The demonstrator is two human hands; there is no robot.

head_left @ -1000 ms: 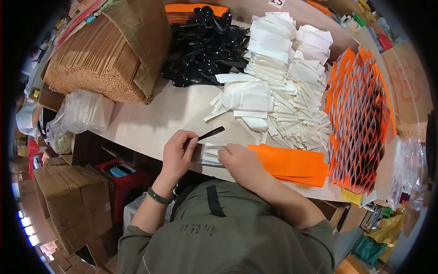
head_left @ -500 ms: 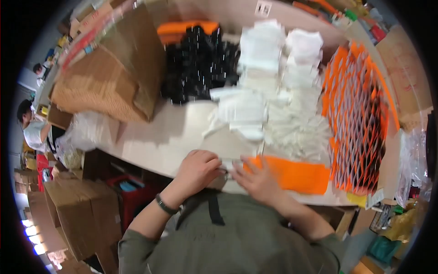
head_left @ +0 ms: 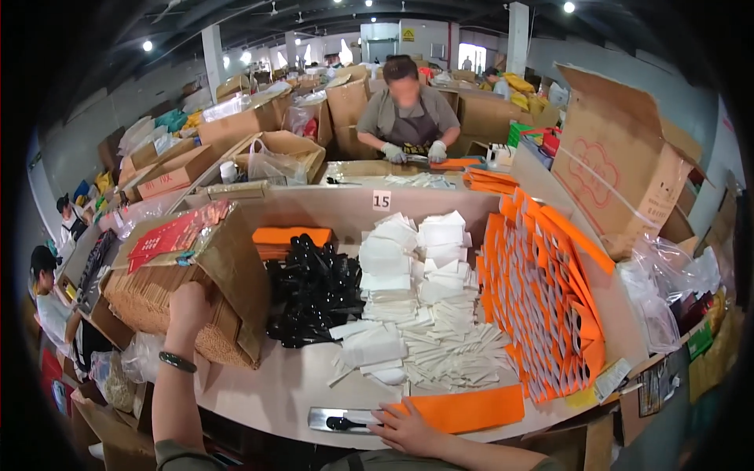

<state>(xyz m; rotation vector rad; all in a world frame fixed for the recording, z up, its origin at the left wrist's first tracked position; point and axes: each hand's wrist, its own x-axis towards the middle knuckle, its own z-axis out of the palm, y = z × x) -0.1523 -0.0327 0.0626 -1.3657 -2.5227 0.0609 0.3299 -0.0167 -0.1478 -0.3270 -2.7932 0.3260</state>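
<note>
My left hand (head_left: pixel 191 306) reaches into the tilted cardboard box (head_left: pixel 243 286) at the left, against its tightly packed thin brown pieces (head_left: pixel 145 302); its fingertips are hidden. My right hand (head_left: pixel 408 430) lies with fingers spread at the table's front edge. It touches the left end of a flat orange sleeve (head_left: pixel 471 408) and a silvery strip (head_left: pixel 320 418). On the strip lies a black spoon (head_left: pixel 342 424), its right end next to my fingers. Beyond are a heap of shiny black spoons (head_left: pixel 310 294) and piles of flat white packets (head_left: pixel 385 267).
Many orange sleeves (head_left: pixel 542 314) stand packed along the right. More orange pieces (head_left: pixel 290 237) lie behind the spoons. Red printed sheets (head_left: pixel 177 231) top the box. A low partition (head_left: pixel 345 202) closes the table's far side; beyond it a gloved co-worker (head_left: pixel 408 118) handles an orange piece.
My left hand has left the front edge for the box at the left. My right hand stays by the orange sleeve. The view has tilted up, showing the co-worker and the room.
</note>
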